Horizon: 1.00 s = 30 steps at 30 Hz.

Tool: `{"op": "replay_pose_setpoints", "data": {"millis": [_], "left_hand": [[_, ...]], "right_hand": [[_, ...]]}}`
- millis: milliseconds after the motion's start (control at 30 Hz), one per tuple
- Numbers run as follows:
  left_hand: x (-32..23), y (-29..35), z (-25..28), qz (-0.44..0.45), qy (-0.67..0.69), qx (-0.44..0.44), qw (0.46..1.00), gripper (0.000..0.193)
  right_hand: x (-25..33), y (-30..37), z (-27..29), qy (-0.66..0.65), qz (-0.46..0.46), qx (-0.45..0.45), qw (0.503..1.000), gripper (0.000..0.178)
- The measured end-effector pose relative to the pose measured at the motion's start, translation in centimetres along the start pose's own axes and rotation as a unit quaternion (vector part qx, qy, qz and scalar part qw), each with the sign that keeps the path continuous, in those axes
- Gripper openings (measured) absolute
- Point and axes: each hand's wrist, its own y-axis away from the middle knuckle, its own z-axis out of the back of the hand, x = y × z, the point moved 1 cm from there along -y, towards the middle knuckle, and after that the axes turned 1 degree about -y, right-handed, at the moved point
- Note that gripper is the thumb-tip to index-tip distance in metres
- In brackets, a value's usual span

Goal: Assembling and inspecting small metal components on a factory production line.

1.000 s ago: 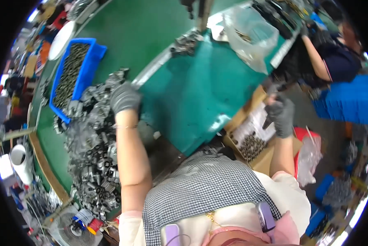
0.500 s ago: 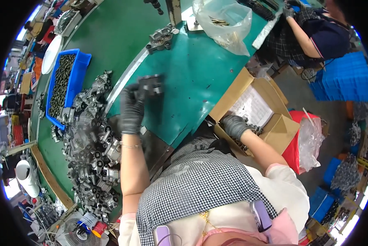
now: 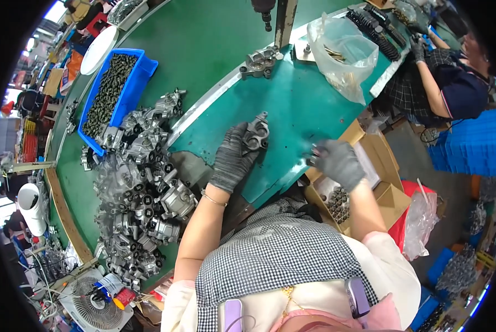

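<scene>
Head view: casting [image 3: 255, 134] and right hand [image 3: 341, 165] brought closer

My left grip [image 3: 233, 159] pinches the grey casting over the counter [image 3: 292, 110]. My right hand, inside the carton [image 3: 393, 203] moments ago, is now out; blur hides whether it grips anything.

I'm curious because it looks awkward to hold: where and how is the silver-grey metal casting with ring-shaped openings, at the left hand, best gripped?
Probably at the left edge of the silver-grey metal casting, from the left: the grey-gloved left hand holds it there, leaving ring-shaped openings uncovered, while its upper tip looks narrower.
</scene>
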Motion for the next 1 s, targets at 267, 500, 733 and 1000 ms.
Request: {"op": "replay_pose_setpoints", "data": {"millis": [267,500,733,1000], "left_hand": [[-1.9,-0.1,-0.5,-0.032,0.035,0.0,0.999,0.056],[-2.4,0.1,-0.2,-0.137,-0.111,0.024,0.984,0.031],[-1.7,-0.7,-2.1,0.077,0.219,0.069,0.97,0.032],[-1.0,0.5,-1.6,-0.063,0.008,0.024,0.998,0.047]], "right_hand": [[8.7,-7.6,-2.7,0.157,0.035,0.04,0.986,0.034],[11.2,-4.2,5.8,-0.244,0.213,-0.067,0.944,0.021],[10.4,-9.3,-0.7,-0.432,0.233,-0.152,0.858,0.024],[11.9,-6.5,-1.7,-0.403,0.407,-0.23,0.786,0.02]]}}
